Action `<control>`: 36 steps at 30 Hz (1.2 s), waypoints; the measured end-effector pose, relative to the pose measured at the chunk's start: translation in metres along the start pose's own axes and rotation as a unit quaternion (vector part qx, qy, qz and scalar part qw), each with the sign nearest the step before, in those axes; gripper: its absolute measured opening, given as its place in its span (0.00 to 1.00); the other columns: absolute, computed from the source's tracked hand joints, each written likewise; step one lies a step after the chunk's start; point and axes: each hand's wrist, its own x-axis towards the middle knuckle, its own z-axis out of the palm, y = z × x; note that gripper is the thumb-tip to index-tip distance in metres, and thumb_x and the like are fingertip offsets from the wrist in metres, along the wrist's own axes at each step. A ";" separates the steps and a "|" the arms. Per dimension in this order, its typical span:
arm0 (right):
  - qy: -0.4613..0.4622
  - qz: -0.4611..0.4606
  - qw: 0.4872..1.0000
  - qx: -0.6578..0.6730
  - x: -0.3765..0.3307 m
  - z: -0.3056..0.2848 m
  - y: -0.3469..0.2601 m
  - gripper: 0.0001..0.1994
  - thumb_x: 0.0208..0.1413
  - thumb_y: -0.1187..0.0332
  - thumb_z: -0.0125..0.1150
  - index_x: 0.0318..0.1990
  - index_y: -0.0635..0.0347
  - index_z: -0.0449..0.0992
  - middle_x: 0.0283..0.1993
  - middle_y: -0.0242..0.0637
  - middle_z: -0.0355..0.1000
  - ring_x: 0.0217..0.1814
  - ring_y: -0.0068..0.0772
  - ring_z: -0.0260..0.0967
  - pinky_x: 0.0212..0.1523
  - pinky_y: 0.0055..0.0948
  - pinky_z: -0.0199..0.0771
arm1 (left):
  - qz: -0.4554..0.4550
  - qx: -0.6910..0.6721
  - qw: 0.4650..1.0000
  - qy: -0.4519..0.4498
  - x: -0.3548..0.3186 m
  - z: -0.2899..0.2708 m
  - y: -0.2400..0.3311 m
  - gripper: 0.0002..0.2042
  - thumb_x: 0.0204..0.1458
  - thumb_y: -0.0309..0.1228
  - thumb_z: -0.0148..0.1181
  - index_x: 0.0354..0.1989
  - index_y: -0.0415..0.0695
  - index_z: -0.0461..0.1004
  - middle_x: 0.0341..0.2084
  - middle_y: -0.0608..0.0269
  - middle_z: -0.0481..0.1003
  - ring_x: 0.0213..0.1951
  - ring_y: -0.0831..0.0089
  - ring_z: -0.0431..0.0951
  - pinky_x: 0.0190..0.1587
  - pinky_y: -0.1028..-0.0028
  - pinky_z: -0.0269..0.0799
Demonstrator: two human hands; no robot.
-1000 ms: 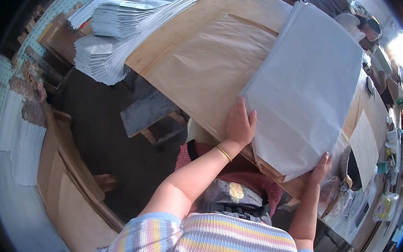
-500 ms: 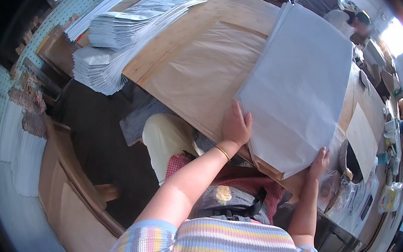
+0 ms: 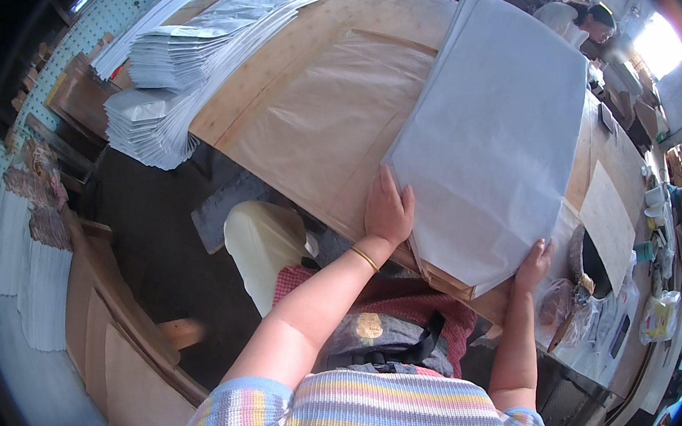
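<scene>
Head view: the stack of pale sheets (image 3: 502,128) lies aslant on the wooden table (image 3: 296,44), its lower end near the table's front edge, with a tan sheet (image 3: 333,117) to its left. The left hand (image 3: 389,209) is spread against the stack's left edge, fingers nearly straight and thumb apart; the right hand (image 3: 533,266) is bent at the lower right corner — whether it pinches sheets or only presses them, I cannot tell. Edges at the far end stand slightly out of line, so uneven pressure from the 2 hands could fan the stack further or deepen the shallow creases near the right hand. Brown layers (image 3: 447,285) poking out beneath could drag along with it. Pulled too far toward the body, the near corner could droop over the table edge — and bend.
</scene>
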 end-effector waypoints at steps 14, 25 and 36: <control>-0.010 0.010 1.000 0.024 0.003 0.001 0.009 0.30 0.65 0.56 0.46 0.61 0.78 0.62 0.56 0.59 0.69 0.58 0.49 0.67 0.61 0.37 0.61 | -0.034 0.043 0.998 -0.031 0.000 -0.002 0.005 0.33 0.58 0.38 0.53 0.62 0.23 0.52 0.53 0.31 0.65 0.54 0.40 0.66 0.58 0.52 0.62; -0.006 0.046 0.998 0.051 0.017 -0.027 0.028 0.26 0.66 0.59 0.50 0.62 0.74 0.62 0.55 0.47 0.70 0.54 0.37 0.67 0.58 0.33 0.65 | -0.046 -0.015 0.995 -0.090 0.025 -0.153 -0.022 0.26 0.52 0.38 0.62 0.57 0.35 0.68 0.53 0.41 0.72 0.55 0.50 0.74 0.57 0.60 0.69; -0.078 0.023 0.996 0.020 -0.029 -0.038 -0.002 0.32 0.65 0.57 0.50 0.67 0.76 0.54 0.64 0.53 0.61 0.65 0.41 0.58 0.66 0.34 0.54 | -0.324 0.077 0.902 0.275 -0.094 -0.321 -0.275 0.20 0.54 0.26 0.56 0.56 0.34 0.69 0.51 0.47 0.74 0.53 0.60 0.75 0.56 0.67 0.70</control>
